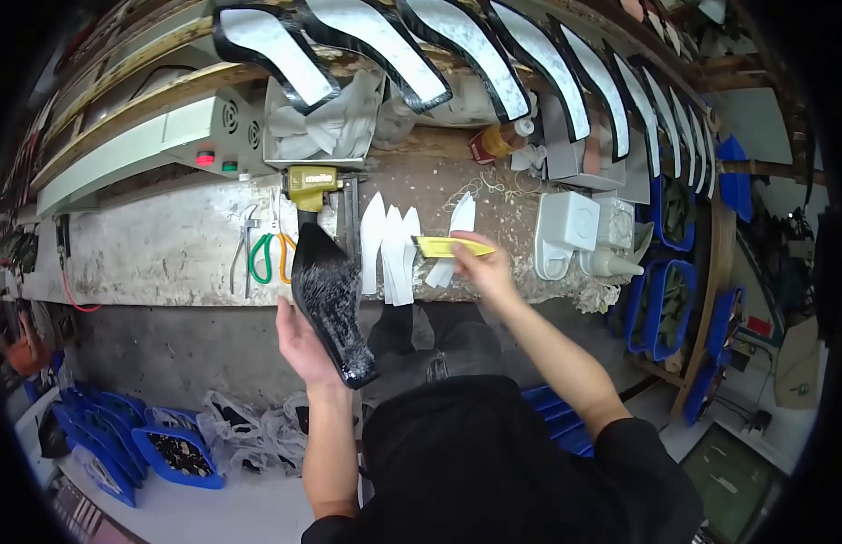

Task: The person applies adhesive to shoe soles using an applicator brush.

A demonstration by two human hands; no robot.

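A black shoe-shaped piece point(328, 295) with a rough, glossy underside is held by my left hand point(305, 340), its pointed end up near a yellow-green tool point(310, 184). My right hand point(484, 269) is closed on a yellow brush-like or knife-like tool point(453, 247), held level over the bench edge. Below and beside that tool, white pointed strips point(398, 254) lie on the workbench point(185, 263). Another white strip point(463, 215) is partly behind my right hand. Scissors with green and orange handles point(261, 258) lie left of the black piece.
Several black pieces with white insoles point(493, 59) hang along the rack above. A box of white scraps point(326, 122), a bottle point(500, 140) and a white container point(566, 227) stand at the back and right. Blue bins point(661, 308) flank the bench.
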